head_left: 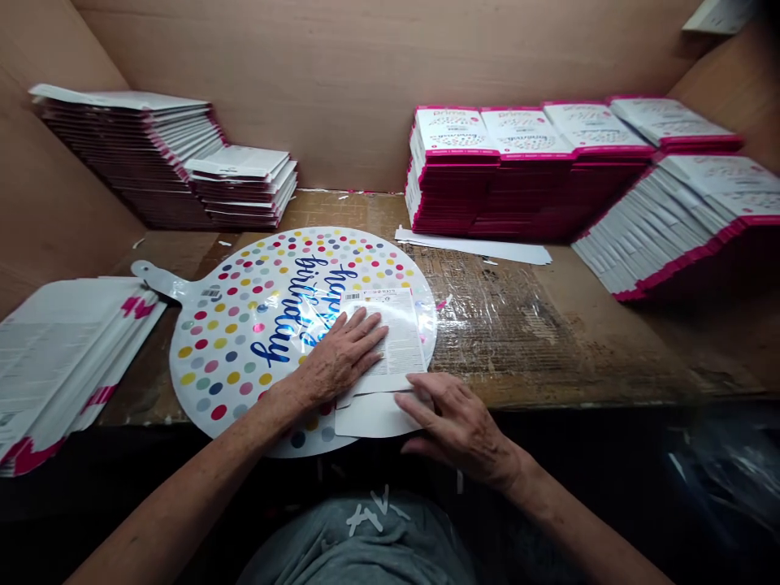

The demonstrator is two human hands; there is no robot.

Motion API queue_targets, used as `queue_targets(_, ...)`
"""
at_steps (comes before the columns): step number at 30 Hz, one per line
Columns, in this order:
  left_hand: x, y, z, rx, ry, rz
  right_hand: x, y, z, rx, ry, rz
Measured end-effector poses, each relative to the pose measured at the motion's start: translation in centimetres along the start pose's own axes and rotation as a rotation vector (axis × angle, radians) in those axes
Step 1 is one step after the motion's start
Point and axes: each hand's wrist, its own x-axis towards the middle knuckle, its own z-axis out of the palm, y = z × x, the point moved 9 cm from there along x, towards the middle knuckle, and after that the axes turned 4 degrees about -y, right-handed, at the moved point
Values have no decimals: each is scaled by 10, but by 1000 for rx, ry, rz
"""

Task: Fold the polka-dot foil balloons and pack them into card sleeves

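A flat foil balloon (235, 341) with coloured dots and blue "happy birthday" lettering lies on the bench, its tail pointing left. On its right part rests a white printed cardboard envelope (399, 333), with a plain white flap (378, 416) extending towards me. My left hand (344, 357) lies flat on the envelope, fingers stretched out, pressing on its printed face. At the lower right edge is my right hand (460, 422), its fingertips touching the envelope near the flap. Its fingers are apart, with the thumb below.
Flat envelopes are stacked at the back left (244, 158) and fanned at the near left (67, 341). Pink-edged packs (463, 195) line the back right, others (700, 219) lean at far right. White strips (475, 245) lie before them. Cardboard walls (341, 97) enclose the bench.
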Motion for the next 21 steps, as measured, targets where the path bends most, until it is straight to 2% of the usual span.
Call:
queue_targets(3, -19, 9, -17, -78, 194, -6, 5, -11, 11, -51, 3, -68)
queue_targets(5, -40, 22, -24, -132, 253, 46, 6, -11, 16, -75, 5, -65)
queue_targets(9, -74, 46, -20, -101, 181, 106, 1, -6, 20, -82, 6, -52)
queue_targets(13, -77, 50, -19, -77, 177, 39, 9, 5, 19, 32, 13, 37)
queue_targets(15, -69, 44, -19, -85, 192, -48, 19, 17, 22, 132, -14, 173)
queue_targets(18, -57, 24, -17, -17, 226, -309, 29, 32, 25, 150, -36, 368)
queue_targets(19, -56, 17, -16, 28, 246, -398, 30, 31, 25, 101, -42, 361)
queue_targets(21, -57, 9, -14, 102, 303, -519, 26, 18, 26, -14, -68, 237)
